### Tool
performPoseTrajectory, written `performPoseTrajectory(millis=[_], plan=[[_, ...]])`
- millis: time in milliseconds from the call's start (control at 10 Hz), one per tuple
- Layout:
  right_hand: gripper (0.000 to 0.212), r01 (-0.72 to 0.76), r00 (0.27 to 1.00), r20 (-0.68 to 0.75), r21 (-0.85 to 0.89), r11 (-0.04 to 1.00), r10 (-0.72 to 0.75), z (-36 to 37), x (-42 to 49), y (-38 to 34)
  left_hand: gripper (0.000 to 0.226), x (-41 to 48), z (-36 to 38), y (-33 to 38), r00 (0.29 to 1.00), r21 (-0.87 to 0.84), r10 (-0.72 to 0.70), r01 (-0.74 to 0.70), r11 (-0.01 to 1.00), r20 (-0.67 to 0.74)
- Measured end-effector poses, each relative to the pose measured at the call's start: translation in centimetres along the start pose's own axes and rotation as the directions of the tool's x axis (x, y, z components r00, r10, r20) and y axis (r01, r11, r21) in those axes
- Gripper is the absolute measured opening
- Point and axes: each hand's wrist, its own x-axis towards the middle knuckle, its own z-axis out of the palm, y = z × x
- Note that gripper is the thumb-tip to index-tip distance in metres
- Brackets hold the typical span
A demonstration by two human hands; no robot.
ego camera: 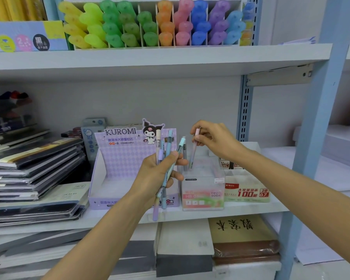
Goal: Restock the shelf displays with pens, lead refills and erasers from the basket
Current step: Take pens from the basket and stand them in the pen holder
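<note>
My left hand (157, 174) grips a bundle of several pastel lead refill tubes (166, 156) in front of the purple Kuromi display box (113, 158). My right hand (212, 138) pinches the top of one pink refill tube (193, 153), whose lower end stands in the clear Fruit Soda display box (202, 190). A grey refill tube (184, 156) stands upright in that same box. The Kuromi box looks empty inside. The basket is out of sight.
A beige box of 2B 0.7 leads (248, 191) stands right of the clear box. Stacked notebooks (34, 164) fill the shelf's left side. Highlighters (150, 23) line the shelf above. A blue upright post (315, 138) bounds the right. Books lie on the shelf below (242, 237).
</note>
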Motion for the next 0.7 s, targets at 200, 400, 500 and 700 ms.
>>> performPoseTrajectory(millis=[200, 400, 500, 700], plan=[[0.014, -0.007, 0.999, 0.052, -0.038, 0.999, 0.009, -0.3, 0.4, -0.3, 0.026, 0.0, 0.1, 0.0, 1.000, -0.001, 0.001, -0.001, 1.000, 0.002], [0.023, -0.026, 0.999, 0.027, -0.105, 0.994, 0.029, 1.1, 0.9, -0.6, 0.026, 0.0, 0.1, 0.0, 1.000, -0.001, 0.002, -0.002, 1.000, -0.002], [0.017, -0.017, 0.997, -0.083, -0.282, 0.959, -0.007, 1.2, 0.8, 0.0, 0.026, -0.1, 0.1, 0.1, 1.000, 0.000, 0.004, -0.004, 1.000, -0.002], [0.024, -0.020, 0.994, -0.108, -0.367, 0.930, -0.021, 0.2, 0.3, -0.8, 0.026, -0.1, 0.2, 0.5, 1.000, 0.009, 0.030, -0.030, 1.000, 0.003]])
